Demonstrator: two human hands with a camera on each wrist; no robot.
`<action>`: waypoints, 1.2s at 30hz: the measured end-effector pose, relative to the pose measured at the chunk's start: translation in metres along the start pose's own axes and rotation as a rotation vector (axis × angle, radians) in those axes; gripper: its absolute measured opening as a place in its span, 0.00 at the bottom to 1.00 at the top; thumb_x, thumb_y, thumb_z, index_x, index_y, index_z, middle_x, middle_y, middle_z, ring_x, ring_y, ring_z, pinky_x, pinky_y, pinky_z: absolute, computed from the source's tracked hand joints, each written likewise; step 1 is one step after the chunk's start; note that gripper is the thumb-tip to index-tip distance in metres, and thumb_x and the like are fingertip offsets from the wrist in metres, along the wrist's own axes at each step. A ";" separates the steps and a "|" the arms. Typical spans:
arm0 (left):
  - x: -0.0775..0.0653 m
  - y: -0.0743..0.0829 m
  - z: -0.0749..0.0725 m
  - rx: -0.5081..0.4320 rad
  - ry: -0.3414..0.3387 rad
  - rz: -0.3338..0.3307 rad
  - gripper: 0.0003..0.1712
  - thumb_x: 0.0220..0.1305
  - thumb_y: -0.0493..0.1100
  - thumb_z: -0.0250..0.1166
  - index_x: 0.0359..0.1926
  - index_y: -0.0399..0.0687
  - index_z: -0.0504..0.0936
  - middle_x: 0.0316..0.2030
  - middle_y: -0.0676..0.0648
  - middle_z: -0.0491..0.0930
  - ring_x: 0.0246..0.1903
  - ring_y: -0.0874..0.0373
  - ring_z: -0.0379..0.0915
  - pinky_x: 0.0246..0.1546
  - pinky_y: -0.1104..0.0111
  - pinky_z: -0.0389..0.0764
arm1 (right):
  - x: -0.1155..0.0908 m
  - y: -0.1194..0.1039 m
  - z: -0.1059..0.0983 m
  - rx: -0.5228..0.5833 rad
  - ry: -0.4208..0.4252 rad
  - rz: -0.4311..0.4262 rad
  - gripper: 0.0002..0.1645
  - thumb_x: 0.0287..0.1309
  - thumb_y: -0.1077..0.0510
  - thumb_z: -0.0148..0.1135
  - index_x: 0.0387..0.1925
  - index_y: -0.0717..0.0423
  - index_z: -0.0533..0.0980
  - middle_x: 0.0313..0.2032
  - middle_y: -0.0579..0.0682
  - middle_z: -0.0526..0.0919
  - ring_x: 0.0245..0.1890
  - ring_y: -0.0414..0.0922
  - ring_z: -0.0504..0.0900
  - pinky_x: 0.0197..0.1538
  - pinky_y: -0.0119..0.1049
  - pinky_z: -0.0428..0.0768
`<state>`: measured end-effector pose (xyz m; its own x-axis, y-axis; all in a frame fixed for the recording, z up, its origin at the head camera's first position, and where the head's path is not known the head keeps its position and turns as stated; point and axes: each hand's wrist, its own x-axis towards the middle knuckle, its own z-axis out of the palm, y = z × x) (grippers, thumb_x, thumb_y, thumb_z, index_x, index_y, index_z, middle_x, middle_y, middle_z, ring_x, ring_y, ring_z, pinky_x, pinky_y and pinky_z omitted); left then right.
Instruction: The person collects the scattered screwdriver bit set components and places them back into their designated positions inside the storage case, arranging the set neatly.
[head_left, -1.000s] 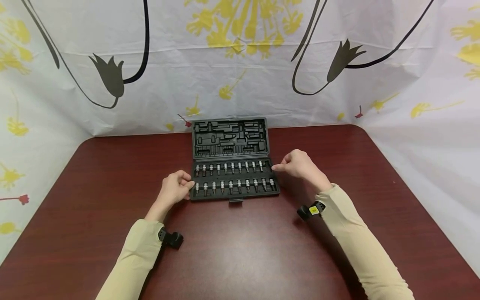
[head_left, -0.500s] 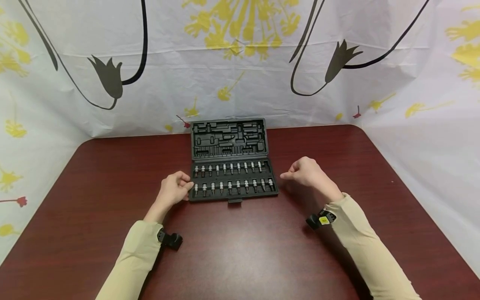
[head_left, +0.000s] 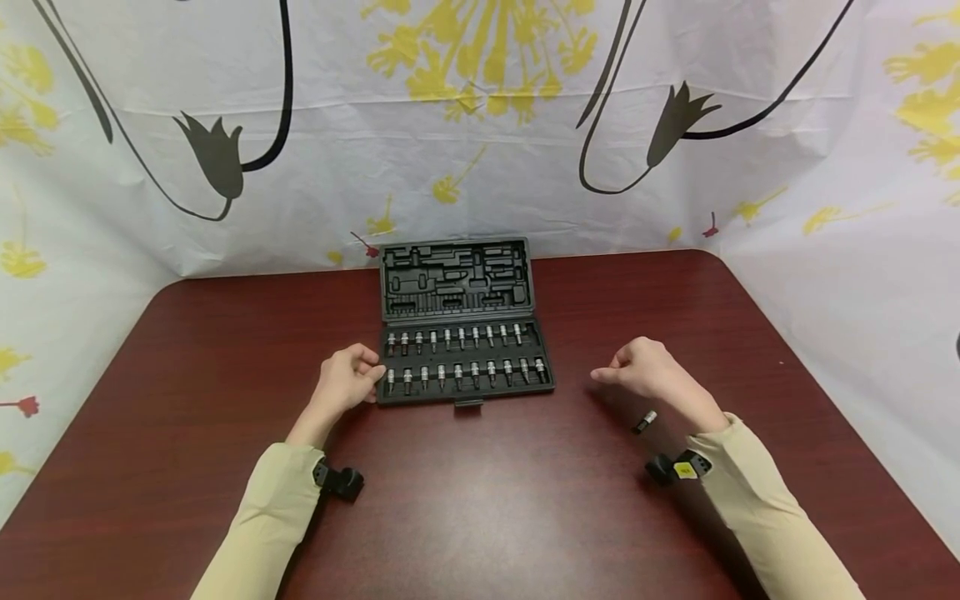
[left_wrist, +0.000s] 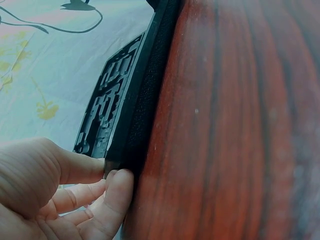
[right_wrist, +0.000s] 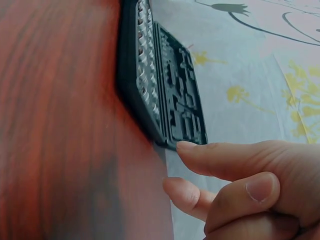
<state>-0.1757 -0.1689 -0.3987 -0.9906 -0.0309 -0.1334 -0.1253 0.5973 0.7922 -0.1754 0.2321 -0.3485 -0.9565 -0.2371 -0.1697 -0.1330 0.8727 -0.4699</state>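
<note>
A black socket bit case [head_left: 468, 375] lies unfolded on the table, its moulded lid [head_left: 457, 277] raised at the back. Two rows of silver-topped bit sockets [head_left: 475, 374] sit in its tray; the upper row's rightmost slot is bare. With thumb and fingers, my left hand [head_left: 347, 377] pinches the left edge of the case near its front corner, plain in the left wrist view. My right hand [head_left: 647, 367] hovers right of the case, fingers bent, thumb and forefinger apart, nothing between them in the right wrist view. A loose bit socket [head_left: 645, 422] lies on the table beside my right wrist.
The dark red-brown wooden table [head_left: 480, 517] spreads around the case. Behind and at both sides hangs a white patterned curtain [head_left: 510, 183], close behind the raised lid. A black wrist camera [head_left: 339, 481] sits on my left sleeve, another [head_left: 670, 468] on my right.
My right hand has drawn away from the case's right edge, rightward and toward me. The loose bit socket has come into view beside that wrist. My left hand keeps its hold.
</note>
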 end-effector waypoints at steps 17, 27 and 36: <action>0.000 -0.001 -0.001 -0.001 0.004 -0.001 0.09 0.62 0.33 0.60 0.41 0.31 0.75 0.29 0.37 0.80 0.16 0.57 0.77 0.20 0.65 0.82 | -0.034 0.033 -0.001 -0.024 -0.020 0.102 0.24 0.53 0.48 0.64 0.08 0.55 0.74 0.09 0.38 0.63 0.16 0.38 0.61 0.20 0.30 0.60; 0.000 -0.001 -0.002 -0.008 0.008 0.001 0.08 0.61 0.33 0.60 0.41 0.31 0.75 0.28 0.38 0.80 0.16 0.57 0.77 0.20 0.65 0.82 | -0.040 0.041 0.000 -0.028 -0.044 0.104 0.20 0.52 0.50 0.64 0.11 0.55 0.77 0.10 0.39 0.69 0.18 0.39 0.64 0.22 0.31 0.64; 0.000 -0.001 -0.001 -0.011 0.001 0.002 0.08 0.62 0.33 0.60 0.41 0.31 0.75 0.28 0.38 0.80 0.16 0.57 0.77 0.20 0.65 0.82 | -0.039 0.046 0.004 -0.045 -0.051 0.081 0.19 0.49 0.53 0.66 0.09 0.56 0.76 0.09 0.38 0.66 0.16 0.38 0.65 0.20 0.32 0.65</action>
<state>-0.1761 -0.1700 -0.3988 -0.9908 -0.0307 -0.1315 -0.1243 0.5883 0.7990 -0.1431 0.2794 -0.3670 -0.9502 -0.1857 -0.2501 -0.0684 0.9077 -0.4141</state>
